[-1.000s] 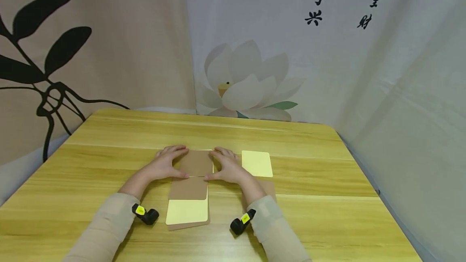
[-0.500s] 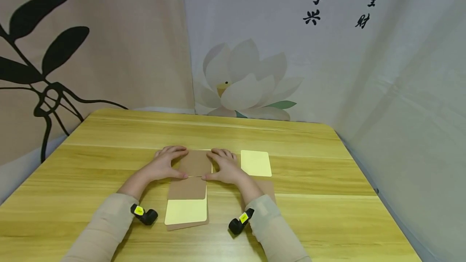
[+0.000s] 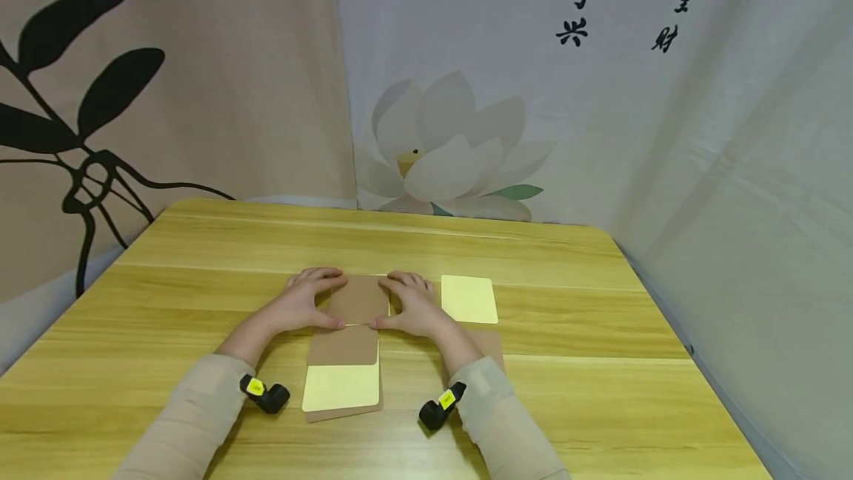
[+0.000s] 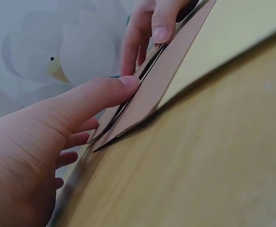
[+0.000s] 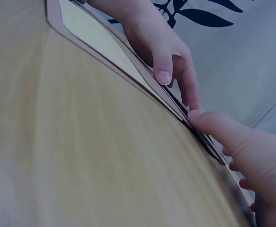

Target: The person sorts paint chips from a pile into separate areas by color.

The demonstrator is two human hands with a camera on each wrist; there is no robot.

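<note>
A brown card with rounded corners [image 3: 360, 298] lies at the far end of a row, with a pale edge peeking out behind it. My left hand [image 3: 300, 306] spans its left side, thumb at the near edge and index finger at the far corner. On the opposite side my right hand [image 3: 415, 310] holds it the same way. Both thumbs rest right at the near edge in the wrist views. Closer to me, a second brown card [image 3: 343, 348] overlaps a pale yellow card [image 3: 341, 388], which covers most of another brown one [image 3: 349, 414].
Right of my hands lies a pale yellow card [image 3: 469, 298]. A brown card [image 3: 491, 344] below it is partly hidden by my right forearm. The wooden table [image 3: 600, 391] reaches back to printed curtains [image 3: 286, 95]. Each wrist carries a small black camera [image 3: 269, 395].
Both hands stay on the far brown card with almost no movement. The whole view shifts very slightly.
</note>
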